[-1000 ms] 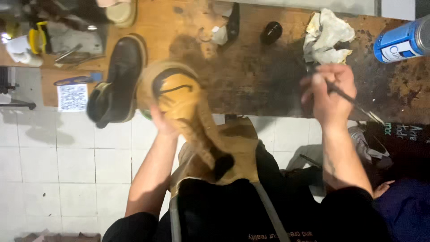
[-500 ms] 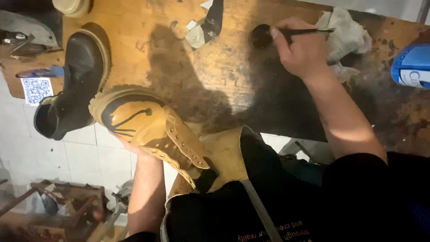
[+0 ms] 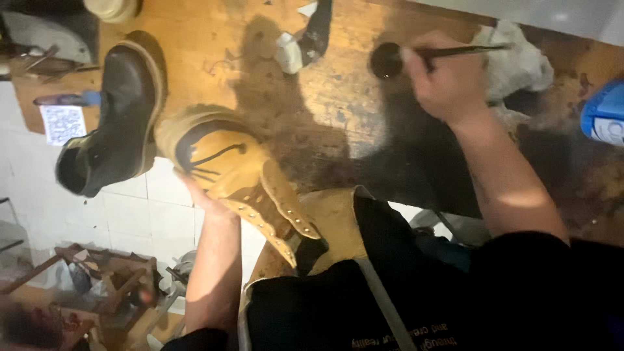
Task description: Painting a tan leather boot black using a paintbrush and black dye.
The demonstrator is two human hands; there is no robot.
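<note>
Cradling a tan boot (image 3: 227,169) off the bench (image 3: 195,58) edge, left hand (image 3: 198,195) grasps underneath; right hand (image 3: 442,84) pinches a brush (image 3: 468,49) beside a dark tin (image 3: 387,60).

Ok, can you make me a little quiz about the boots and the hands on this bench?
1. True or false: the left hand holds the tan boot.
2. What does the right hand hold? A brush, B hammer, C cup.
3. Fill in: the brush tip meets a small round ____ tin.
Key: 1 true; 2 A; 3 dark. The black boot lies untouched on the bench.
</note>
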